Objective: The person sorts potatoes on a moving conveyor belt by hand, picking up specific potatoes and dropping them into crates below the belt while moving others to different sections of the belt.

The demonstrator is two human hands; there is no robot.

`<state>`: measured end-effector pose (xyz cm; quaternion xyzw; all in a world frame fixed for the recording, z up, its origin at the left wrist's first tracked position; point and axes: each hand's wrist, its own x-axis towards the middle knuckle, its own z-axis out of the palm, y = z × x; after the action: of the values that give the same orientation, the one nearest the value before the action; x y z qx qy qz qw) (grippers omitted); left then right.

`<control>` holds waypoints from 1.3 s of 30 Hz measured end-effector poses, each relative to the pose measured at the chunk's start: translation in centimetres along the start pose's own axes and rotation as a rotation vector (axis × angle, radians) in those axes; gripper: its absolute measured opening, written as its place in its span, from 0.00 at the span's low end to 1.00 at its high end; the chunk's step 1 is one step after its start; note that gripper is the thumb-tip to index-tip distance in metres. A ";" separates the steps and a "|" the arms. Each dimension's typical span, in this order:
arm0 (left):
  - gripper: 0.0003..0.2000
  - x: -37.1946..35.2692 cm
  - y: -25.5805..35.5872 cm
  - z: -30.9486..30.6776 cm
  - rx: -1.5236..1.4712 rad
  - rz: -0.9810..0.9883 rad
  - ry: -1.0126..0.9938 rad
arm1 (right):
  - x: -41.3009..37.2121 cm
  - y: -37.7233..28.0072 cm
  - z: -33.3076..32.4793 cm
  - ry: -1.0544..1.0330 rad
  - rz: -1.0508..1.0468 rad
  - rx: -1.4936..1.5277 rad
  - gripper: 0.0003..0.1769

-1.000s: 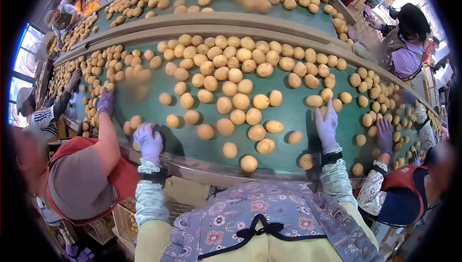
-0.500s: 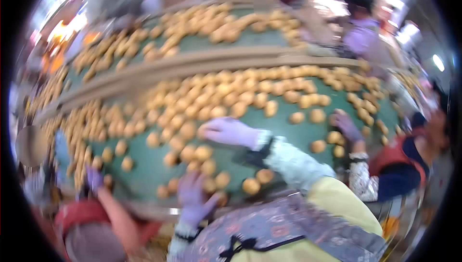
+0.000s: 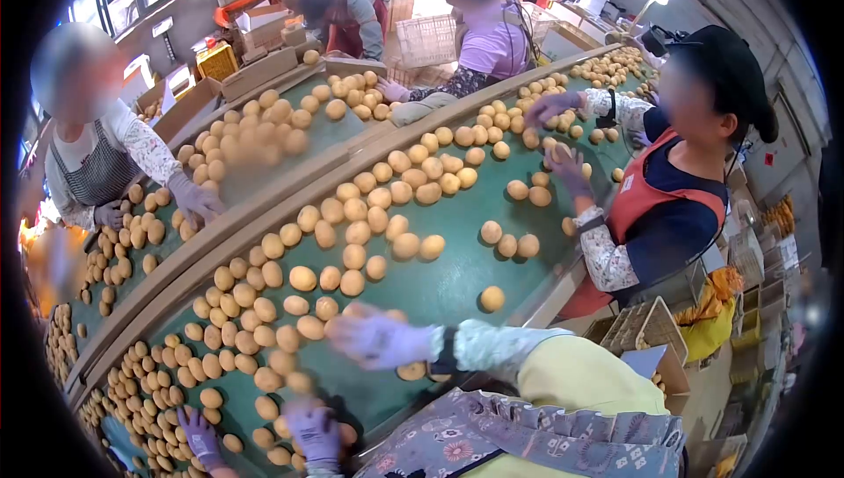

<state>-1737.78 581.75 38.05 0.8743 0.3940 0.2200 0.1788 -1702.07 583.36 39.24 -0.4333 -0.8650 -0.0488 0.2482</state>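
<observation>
Many round yellow-brown fruits (image 3: 302, 278) lie on a green belt (image 3: 457, 289). Over the belt's near half is my right hand (image 3: 380, 340), in a lilac glove, spread flat and slightly blurred, touching fruits at its fingertips. My left hand (image 3: 314, 432), gloved the same way, is lower down near the belt's near edge. Its fingers are smeared by motion among several fruits, so its grip is unclear.
A co-worker's gloved hand (image 3: 200, 436) is just left of mine. A person in a red apron (image 3: 655, 192) works at the right. Beyond a wooden divider (image 3: 255, 214), other people handle fruit. Crates (image 3: 646, 329) stand at the lower right.
The view has turned to the right and sharpened. My right hand has gone from curled over the fruits to spread out. My left hand now appears lower and further left in the view.
</observation>
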 end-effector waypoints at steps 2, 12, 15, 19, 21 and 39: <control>0.12 -2.7 -4.3 -2.8 0.241 -0.084 0.072 | -0.8 2.3 -6.2 0.142 0.412 0.097 0.29; 0.24 -10.8 -2.5 -8.4 0.162 -0.284 0.263 | -0.4 3.3 0.3 0.147 1.141 0.285 0.62; 0.31 -11.4 -2.5 -5.7 0.196 -0.244 0.182 | 5.4 -1.8 8.8 0.363 0.949 0.315 0.59; 0.26 -11.6 -6.3 -5.4 0.075 -0.229 0.359 | 15.3 -12.8 14.4 0.098 0.736 0.697 0.56; 0.39 -12.0 -8.3 -6.4 -0.020 -0.207 0.321 | 18.7 -19.2 20.8 0.012 0.567 0.623 0.47; 0.32 -12.3 -19.0 -11.6 0.109 -0.056 -0.021 | 18.0 -17.0 15.7 -0.185 0.001 0.416 0.36</control>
<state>-1762.76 585.79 35.53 0.8735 0.4281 0.1838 0.1411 -1730.31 590.60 36.30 -0.3757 -0.8754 0.1706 0.2517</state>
